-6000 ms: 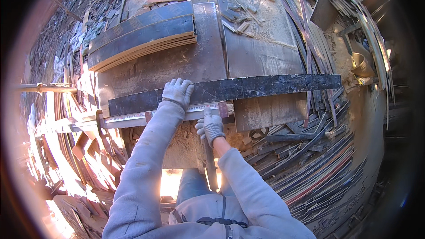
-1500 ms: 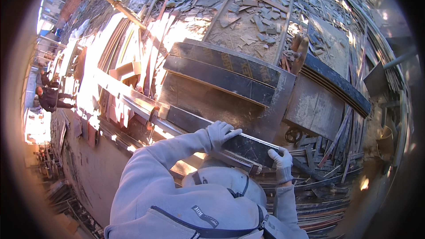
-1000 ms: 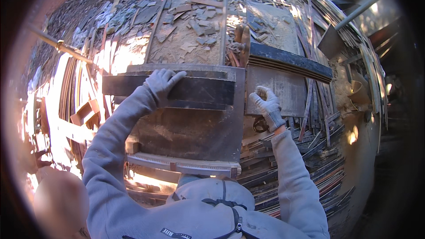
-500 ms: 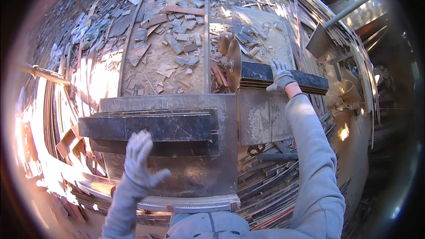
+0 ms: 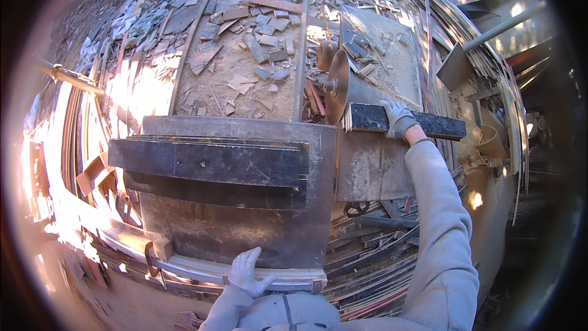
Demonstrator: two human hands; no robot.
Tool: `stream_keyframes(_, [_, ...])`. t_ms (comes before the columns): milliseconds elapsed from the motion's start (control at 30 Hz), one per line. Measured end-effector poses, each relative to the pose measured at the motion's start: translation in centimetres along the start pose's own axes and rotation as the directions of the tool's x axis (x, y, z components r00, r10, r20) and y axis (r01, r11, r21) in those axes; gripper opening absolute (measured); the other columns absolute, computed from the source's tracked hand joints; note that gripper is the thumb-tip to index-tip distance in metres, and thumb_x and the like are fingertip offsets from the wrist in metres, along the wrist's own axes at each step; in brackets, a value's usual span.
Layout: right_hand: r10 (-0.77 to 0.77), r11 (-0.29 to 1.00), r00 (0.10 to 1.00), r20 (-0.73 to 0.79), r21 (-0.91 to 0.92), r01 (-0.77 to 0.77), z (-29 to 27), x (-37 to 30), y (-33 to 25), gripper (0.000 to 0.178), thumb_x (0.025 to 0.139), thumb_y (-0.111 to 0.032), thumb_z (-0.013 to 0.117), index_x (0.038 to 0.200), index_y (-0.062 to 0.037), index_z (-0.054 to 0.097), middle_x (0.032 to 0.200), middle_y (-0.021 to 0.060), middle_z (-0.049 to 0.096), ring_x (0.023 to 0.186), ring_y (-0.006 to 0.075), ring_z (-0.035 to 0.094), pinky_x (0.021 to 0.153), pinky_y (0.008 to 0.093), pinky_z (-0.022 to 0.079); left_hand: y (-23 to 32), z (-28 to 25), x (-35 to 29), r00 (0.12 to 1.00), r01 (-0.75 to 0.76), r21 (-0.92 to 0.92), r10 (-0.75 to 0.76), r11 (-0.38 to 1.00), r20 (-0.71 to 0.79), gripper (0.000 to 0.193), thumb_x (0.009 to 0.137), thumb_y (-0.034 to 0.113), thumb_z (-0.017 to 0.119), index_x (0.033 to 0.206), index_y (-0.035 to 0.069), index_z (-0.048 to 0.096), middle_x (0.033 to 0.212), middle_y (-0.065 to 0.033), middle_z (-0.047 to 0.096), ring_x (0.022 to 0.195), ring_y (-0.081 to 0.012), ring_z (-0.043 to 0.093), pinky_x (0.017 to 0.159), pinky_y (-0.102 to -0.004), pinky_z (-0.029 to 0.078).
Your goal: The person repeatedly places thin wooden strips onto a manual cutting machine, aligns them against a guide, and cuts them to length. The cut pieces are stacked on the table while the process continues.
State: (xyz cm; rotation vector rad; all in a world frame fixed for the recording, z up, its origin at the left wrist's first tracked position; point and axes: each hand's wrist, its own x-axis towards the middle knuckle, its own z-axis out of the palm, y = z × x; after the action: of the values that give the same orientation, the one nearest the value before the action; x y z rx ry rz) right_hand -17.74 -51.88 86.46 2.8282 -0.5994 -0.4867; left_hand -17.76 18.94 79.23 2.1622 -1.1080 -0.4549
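Note:
My right hand (image 5: 399, 120), gloved, grips a short stack of black-faced boards (image 5: 438, 124) from above, its fingers over the far side. The left end of that stack sits just right of and nearer than the round saw blade (image 5: 338, 87), a little apart from it. Gloved too, my left hand (image 5: 246, 273) is at the near edge of the metal saw table (image 5: 245, 242), by a pale marked rail (image 5: 202, 270). Its fingers are stretched out with the thumb apart, holding nothing. Farther up the table lie several long black boards (image 5: 208, 164), stacked unevenly.
Beyond the blade, wood offcuts (image 5: 257, 49) and sawdust cover the ground between rails. A second metal plate (image 5: 373, 168) lies under the short stack's side. Long strips (image 5: 367, 270) are heaped below it. A pole with a flat plate (image 5: 456, 67) juts in at upper right.
My right hand has pulled the short stack toward me and slightly right, away from the blade. My left hand has moved from the long boards to the table's near edge. The view has shifted slightly.

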Motion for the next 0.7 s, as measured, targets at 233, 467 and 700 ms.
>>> stream_keyframes(233, [-0.209,0.978,0.978,-0.008,-0.026,0.209,3.3,-9.3,-5.8,0.076,0.064,-0.024,0.089,0.131,-0.0072,0.057,0.123,0.0181,0.063,0.120,0.0381,0.063,0.105,0.0479,0.049,4.0,3.5,2.3,0.994,0.089,-0.235,-0.073,0.968,0.076,0.101,0.084,0.040,0.093,0.164,0.002,0.044,0.148,-0.0274,0.061,0.137,-0.0447,0.061,0.118,-0.0517,0.050])
stream_keyframes(467, [-0.422,0.894,0.897,-0.132,0.100,0.436,5.5,-21.6,-13.5,0.069,0.069,-0.026,0.084,0.129,-0.0041,0.057,0.116,0.0180,0.060,0.114,0.0389,0.061,0.104,0.0497,0.046,11.0,12.4,8.5,0.849,0.490,-0.762,-0.431,0.423,0.307,0.130,0.088,0.031,0.097,0.175,0.000,0.006,0.175,-0.0343,0.030,0.164,-0.0428,0.034,0.134,-0.0507,0.032])
stream_keyframes(700, [-0.517,0.805,0.844,-0.143,0.253,0.537,1.6,-27.2,-27.7,0.095,0.063,-0.018,0.082,0.150,-0.0007,0.050,0.123,0.0198,0.058,0.118,0.0387,0.059,0.108,0.0493,0.045,8.0,9.5,3.8,0.701,0.467,-0.884,-0.615,0.010,0.363,0.070,0.096,0.026,0.090,0.150,-0.001,0.054,0.133,-0.0136,0.073,0.106,-0.0257,0.075,0.091,-0.0400,0.064])
